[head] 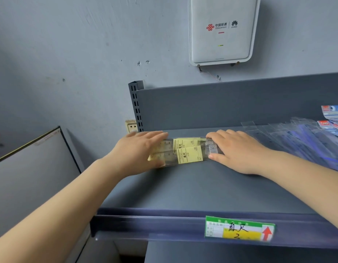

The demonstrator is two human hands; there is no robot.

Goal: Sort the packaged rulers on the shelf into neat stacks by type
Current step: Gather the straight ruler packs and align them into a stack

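Two clear packaged rulers with yellow labels (189,151) lie side by side at the back left of the dark grey shelf (193,188). My left hand (137,150) rests flat over their left end with straight fingers. My right hand (234,150) lies over their right end, fingers spread on top and thumb against the near edge. A loose pile of clear-sleeved blue rulers (305,143) is spread over the right side of the shelf.
Red-and-blue carded packs (333,118) lie at the far right against the shelf's back panel (230,107). A green and yellow price tag (239,228) sits on the front rail. A white router (221,30) hangs on the wall, and a grey board (31,168) leans at left.
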